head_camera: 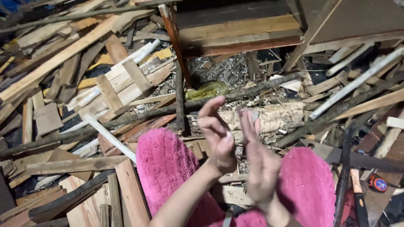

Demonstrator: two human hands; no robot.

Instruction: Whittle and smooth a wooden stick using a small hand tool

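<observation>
1. Your left hand (219,136) is raised with the fingers loosely extended and slightly curled, palm turned toward the other hand; it grips nothing.
2. Your right hand (259,157) stands just beside it, palm inward, fingers straight and together. A small grey piece (255,116) shows at its fingertips; whether it is pinched or simply lies behind them cannot be told.
3. The two palms face each other, close but with a narrow gap visible between them.
4. Below both hands lie your knees in fluffy pink trousers (168,164), one leg under each forearm.
5. Just beyond the fingertips lies a pale rough log (277,115), crossed by a dark thin branch (252,90) that runs away to the right.
6. Farther ahead of the left hand sits a greenish-yellow lump (208,89) on wood shavings.
7. To the left of the left hand a white slat (109,136) slants across a heap of scrap boards (63,54).
8. To the right of the right hand lie a handsaw blade (336,155) and, farther out, an orange tape measure (378,183).
</observation>
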